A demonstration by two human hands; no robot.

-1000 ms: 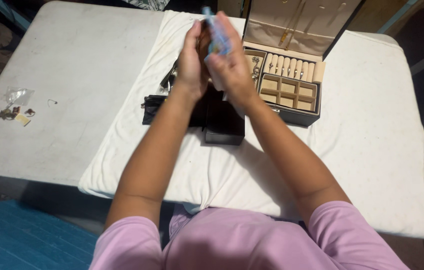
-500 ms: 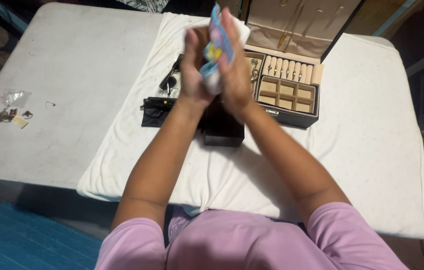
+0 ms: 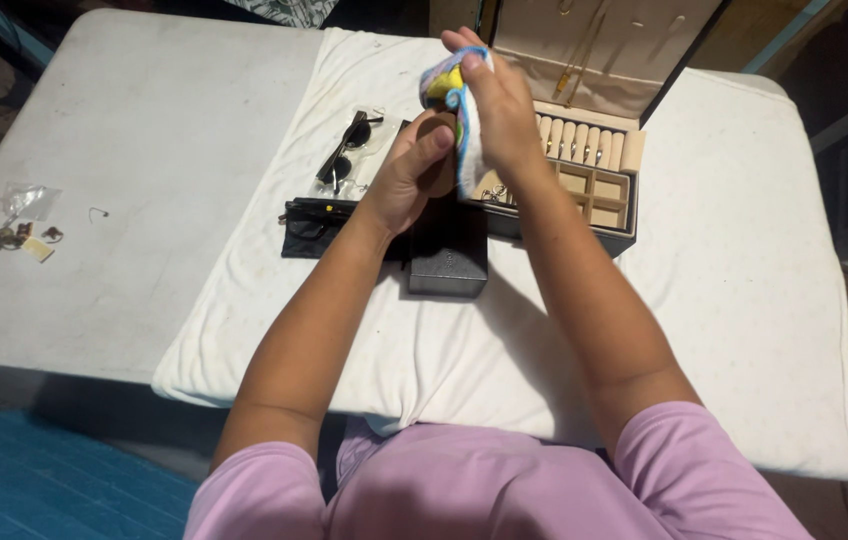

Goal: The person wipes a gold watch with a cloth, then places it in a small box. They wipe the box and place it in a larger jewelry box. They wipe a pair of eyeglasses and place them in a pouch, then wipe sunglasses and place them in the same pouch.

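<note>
Centrally, a small round brown object (image 3: 437,170) is pinched in the left hand (image 3: 406,180); just right, a colourful patterned cloth (image 3: 456,110) is gripped by the right hand (image 3: 499,110). Steady, gentle rubbing seems best.

R hand (image 3: 504,110) presses colourful cloth (image 3: 452,95) onto brown item (image 3: 438,160) in L hand (image 3: 406,180).

Single head view, looking steeply down from above, close behind both hands (image 3: 454,140), facing forward over white table (image 3: 144,150).
</note>
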